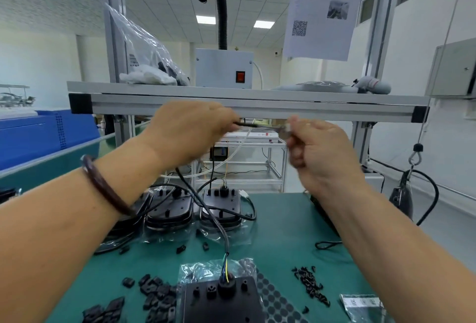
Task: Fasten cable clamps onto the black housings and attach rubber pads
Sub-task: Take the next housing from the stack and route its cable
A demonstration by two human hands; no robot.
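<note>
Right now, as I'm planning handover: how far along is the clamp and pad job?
Looks done: far housings set aside, though clamps there are unclear. In hand: left hand and right hand stretch the cable of the near housing. Remaining: loose clamps and the pad sheet lie beside it.

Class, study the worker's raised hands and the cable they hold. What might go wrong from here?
1. The left hand and right hand hold the cable, which runs down into the near housing; a pull may strain its coloured wires.
2. The hanging cable may sweep loose clamps off the mat.
</note>
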